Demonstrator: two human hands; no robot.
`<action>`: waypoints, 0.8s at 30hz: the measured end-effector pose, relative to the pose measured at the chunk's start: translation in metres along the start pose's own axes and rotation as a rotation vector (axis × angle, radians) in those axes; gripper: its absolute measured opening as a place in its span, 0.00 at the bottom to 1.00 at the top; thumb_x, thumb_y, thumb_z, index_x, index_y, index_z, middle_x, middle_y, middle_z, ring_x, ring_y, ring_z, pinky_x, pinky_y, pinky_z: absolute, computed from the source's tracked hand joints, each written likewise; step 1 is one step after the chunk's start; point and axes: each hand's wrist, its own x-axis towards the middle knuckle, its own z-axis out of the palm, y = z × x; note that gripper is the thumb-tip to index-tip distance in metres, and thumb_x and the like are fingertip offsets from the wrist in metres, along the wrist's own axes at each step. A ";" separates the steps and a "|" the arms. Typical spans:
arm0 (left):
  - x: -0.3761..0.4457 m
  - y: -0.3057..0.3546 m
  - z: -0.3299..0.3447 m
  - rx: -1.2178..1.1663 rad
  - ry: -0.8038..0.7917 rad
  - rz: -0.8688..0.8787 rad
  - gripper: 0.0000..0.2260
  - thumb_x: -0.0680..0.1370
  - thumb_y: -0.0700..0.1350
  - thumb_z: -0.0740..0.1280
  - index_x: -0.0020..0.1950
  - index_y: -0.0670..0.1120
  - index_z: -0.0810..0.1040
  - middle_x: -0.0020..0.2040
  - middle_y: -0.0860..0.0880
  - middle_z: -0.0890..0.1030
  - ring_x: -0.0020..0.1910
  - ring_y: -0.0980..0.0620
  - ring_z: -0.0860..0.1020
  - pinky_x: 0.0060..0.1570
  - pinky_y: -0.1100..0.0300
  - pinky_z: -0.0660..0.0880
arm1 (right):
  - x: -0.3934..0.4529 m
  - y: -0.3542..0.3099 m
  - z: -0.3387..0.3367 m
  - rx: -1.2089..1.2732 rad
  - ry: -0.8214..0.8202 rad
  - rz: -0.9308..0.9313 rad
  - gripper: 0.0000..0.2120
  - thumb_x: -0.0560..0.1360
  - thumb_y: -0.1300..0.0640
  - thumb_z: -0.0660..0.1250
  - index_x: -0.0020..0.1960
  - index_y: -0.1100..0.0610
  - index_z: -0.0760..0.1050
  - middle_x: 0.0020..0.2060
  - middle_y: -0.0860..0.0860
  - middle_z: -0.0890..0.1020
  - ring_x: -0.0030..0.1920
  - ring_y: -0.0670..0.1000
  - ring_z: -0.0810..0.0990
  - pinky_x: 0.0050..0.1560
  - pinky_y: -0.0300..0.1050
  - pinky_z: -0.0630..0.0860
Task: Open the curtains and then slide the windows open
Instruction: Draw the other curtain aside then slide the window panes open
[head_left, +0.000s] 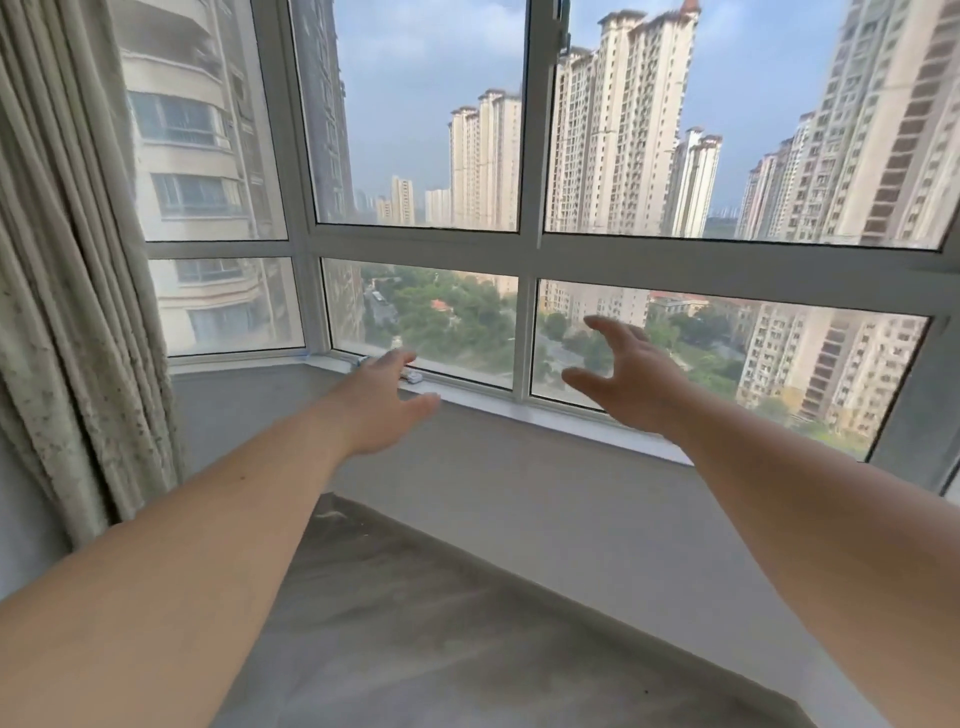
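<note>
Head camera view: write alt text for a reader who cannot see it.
Two bare arms reach toward a white-framed bay window, the left hand and right hand both open and empty above a grey sill. A pale curtain hangs gathered at the left edge, clear of the glass. Tall apartment towers and trees show outside.
</note>
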 end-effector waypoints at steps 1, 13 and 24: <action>0.028 -0.001 0.005 0.016 0.035 0.018 0.31 0.74 0.60 0.63 0.73 0.53 0.57 0.72 0.45 0.63 0.69 0.46 0.63 0.61 0.57 0.61 | 0.024 0.009 0.001 -0.008 0.033 -0.003 0.36 0.74 0.41 0.66 0.76 0.48 0.55 0.74 0.53 0.60 0.72 0.58 0.62 0.69 0.51 0.59; 0.300 -0.066 0.022 0.063 0.211 -0.097 0.34 0.75 0.61 0.59 0.75 0.53 0.47 0.77 0.49 0.48 0.74 0.50 0.47 0.71 0.51 0.49 | 0.357 0.045 0.082 -0.025 0.024 -0.178 0.39 0.73 0.37 0.63 0.77 0.45 0.48 0.77 0.50 0.51 0.75 0.56 0.53 0.72 0.56 0.56; 0.539 -0.182 0.038 0.085 0.193 -0.077 0.37 0.73 0.66 0.55 0.75 0.55 0.43 0.77 0.48 0.44 0.74 0.45 0.44 0.71 0.46 0.47 | 0.556 0.041 0.180 -0.220 0.046 -0.199 0.39 0.73 0.35 0.62 0.77 0.44 0.46 0.78 0.48 0.48 0.76 0.54 0.46 0.72 0.61 0.53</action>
